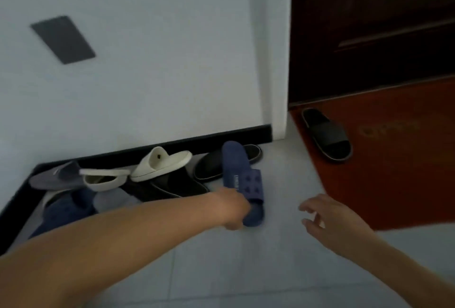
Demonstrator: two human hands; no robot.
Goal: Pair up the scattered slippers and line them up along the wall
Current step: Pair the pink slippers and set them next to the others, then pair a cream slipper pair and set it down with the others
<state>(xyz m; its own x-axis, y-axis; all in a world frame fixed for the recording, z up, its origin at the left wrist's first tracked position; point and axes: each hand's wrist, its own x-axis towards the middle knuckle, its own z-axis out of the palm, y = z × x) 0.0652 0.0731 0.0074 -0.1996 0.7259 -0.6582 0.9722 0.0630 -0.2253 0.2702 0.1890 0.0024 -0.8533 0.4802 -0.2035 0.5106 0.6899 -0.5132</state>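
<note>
Left hand: the left hand [231,209], at the centre of the frame, is curled round the near end of a navy blue rubber slide slipper [242,174]; its fingertips are hidden.
Navy slipper: it lies on the pale tiled floor [246,270] at centre frame. Its far end points at the black skirting board [197,141] and overlaps a plain black slipper [211,167].
Right hand: the right hand [330,219], right of centre, hovers over the floor with fingers spread and loosely bent, holding nothing.
Heap at lower left: two cream white slide slippers [160,163], a grey cloth shoe [59,177] and a second dark blue slipper [66,211] crowd the foot of the wall.
Lone slipper: a black pale-rimmed slide slipper [327,135] rests on the red doormat [394,172] at right.
</note>
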